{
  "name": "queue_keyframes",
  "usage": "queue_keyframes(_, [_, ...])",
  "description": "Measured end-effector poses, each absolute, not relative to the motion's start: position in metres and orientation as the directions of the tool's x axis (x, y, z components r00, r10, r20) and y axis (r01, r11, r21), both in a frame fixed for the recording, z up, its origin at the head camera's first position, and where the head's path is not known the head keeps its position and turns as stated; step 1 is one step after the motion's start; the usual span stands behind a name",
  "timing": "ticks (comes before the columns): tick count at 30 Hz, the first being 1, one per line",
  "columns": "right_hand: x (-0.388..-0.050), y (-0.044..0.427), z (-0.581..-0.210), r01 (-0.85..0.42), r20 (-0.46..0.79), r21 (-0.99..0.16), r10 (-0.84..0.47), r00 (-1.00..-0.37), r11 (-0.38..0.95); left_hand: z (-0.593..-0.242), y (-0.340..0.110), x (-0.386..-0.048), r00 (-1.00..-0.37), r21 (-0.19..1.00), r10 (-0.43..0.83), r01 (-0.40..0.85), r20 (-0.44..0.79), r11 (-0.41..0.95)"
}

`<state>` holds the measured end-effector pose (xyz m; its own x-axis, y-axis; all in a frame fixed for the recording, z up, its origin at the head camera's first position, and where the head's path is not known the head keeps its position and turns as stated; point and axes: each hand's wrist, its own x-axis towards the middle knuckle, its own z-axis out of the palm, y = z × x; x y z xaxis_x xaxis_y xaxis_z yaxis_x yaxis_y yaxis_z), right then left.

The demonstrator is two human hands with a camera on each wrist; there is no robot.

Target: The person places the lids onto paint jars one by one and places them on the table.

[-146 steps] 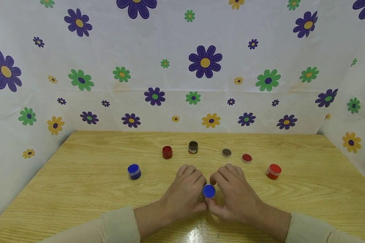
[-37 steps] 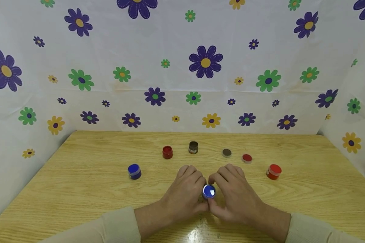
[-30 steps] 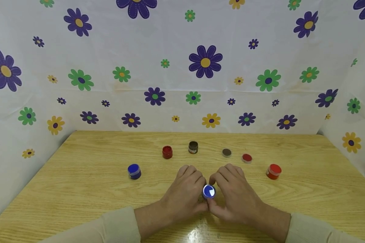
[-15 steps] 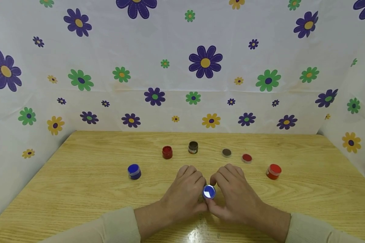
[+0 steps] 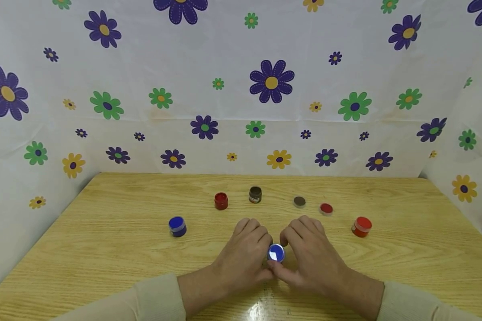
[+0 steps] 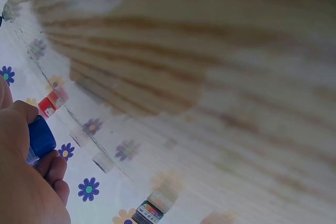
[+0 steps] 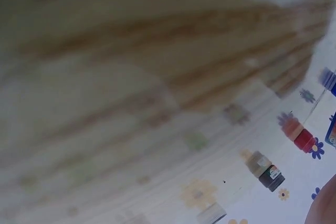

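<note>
A small paint jar with a blue lid (image 5: 276,253) stands between the two hands near the front middle of the table. My left hand (image 5: 243,252) grips its left side with curled fingers. From the right, my right hand (image 5: 311,256) pinches around the lid, thumb at the near edge and bent index finger at the far right edge. In the left wrist view the blue jar (image 6: 42,137) shows beside the left hand (image 6: 26,166). Only a sliver of the right hand (image 7: 323,208) appears in the right wrist view. The jar's lower body is mostly hidden by fingers.
Behind the hands stand an uncapped dark red jar (image 5: 221,201) and an uncapped dark brown jar (image 5: 255,195). A brown lid (image 5: 299,202) and a red lid (image 5: 326,209) lie to their right. A capped blue jar (image 5: 177,226) stands left, a capped red jar (image 5: 361,226) right.
The right thumb has shifted left along the lid's near edge and the right index finger slightly right. Glare on the lid has changed shape. The left hand and jar stay in place.
</note>
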<state>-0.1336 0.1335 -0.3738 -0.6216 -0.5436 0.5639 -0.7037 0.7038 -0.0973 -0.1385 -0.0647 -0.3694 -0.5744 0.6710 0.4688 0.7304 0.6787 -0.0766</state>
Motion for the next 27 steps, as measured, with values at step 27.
queue_keyframes(27, [-0.1322,0.1320,-0.3739,-0.717,0.573,-0.100,-0.549,-0.608,0.690,-0.3704,-0.0635,-0.1380,-0.603,-0.061,0.672,0.724,0.430,0.687])
